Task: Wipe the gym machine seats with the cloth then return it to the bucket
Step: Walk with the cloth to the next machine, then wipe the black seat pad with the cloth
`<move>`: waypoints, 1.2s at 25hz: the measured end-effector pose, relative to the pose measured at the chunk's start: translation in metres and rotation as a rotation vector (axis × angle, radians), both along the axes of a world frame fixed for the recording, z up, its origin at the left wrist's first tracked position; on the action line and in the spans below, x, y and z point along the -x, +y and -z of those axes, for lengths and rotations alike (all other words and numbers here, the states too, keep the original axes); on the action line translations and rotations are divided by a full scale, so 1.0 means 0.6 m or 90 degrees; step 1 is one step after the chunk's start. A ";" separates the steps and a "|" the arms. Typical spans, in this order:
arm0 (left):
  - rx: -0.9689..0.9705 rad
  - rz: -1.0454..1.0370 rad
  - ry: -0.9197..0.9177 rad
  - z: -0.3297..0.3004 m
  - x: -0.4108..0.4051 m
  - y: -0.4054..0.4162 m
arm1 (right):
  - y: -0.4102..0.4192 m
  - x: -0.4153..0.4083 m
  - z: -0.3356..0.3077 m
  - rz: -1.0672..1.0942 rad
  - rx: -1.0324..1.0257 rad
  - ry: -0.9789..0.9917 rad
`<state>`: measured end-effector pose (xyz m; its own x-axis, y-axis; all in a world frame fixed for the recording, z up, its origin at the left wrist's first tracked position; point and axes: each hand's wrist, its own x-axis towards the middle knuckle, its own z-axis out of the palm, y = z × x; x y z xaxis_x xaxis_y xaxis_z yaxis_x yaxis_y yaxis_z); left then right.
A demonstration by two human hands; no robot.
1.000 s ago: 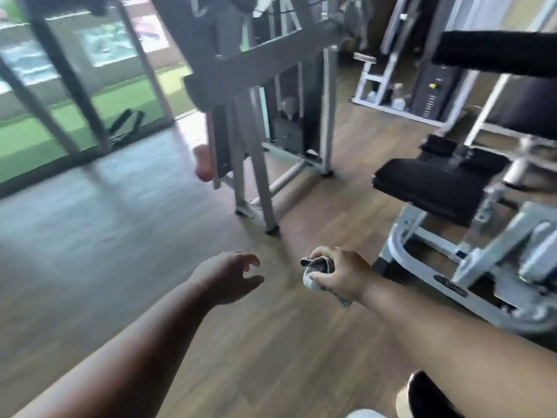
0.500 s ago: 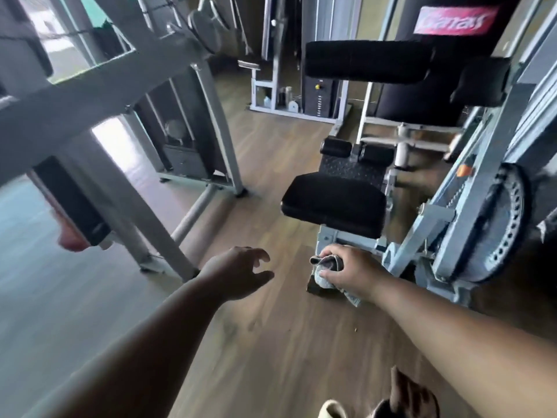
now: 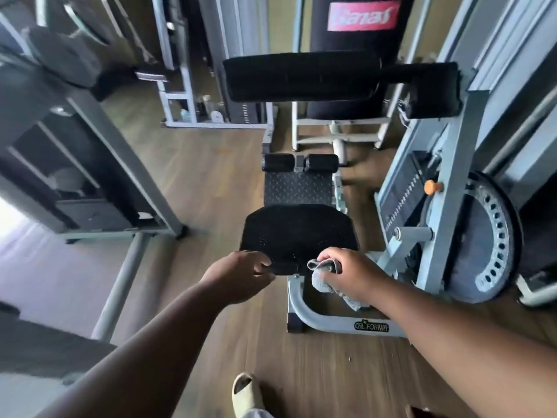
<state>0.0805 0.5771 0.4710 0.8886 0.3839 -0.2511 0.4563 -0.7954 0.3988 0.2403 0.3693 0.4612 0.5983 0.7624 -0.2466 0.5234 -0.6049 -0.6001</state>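
Right hand (image 3: pixel 346 274) grips cloth (image 3: pixel 324 279) at seat (image 3: pixel 298 233)

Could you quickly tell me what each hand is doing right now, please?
Left hand: fingers loosely curled, holding nothing, at the seat's front edge.
Right hand: fingers gripping the grey cloth.

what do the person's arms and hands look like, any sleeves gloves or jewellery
Both forearms are bare right up to the frame edge: no sleeves show. The left hand and right hand wear no gloves, and no rings, watch or wristband can be seen, though the picture is slightly blurred.
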 end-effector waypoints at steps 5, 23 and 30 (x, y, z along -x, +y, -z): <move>0.180 0.059 -0.020 0.041 -0.130 0.101 | 0.096 -0.048 0.027 0.104 -0.012 0.050; 0.215 -0.018 -0.138 0.140 -0.377 0.138 | 0.186 -0.315 0.105 -0.007 0.033 0.160; 0.361 -0.180 -0.284 0.148 -0.430 0.162 | 0.215 -0.378 0.120 0.033 -0.131 -0.008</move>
<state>0.3384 0.6743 0.3820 0.8392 0.5307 -0.1191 0.3126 -0.2913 0.9041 0.4672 0.4985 0.3891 0.6403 0.7638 -0.0821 0.5023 -0.4972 -0.7074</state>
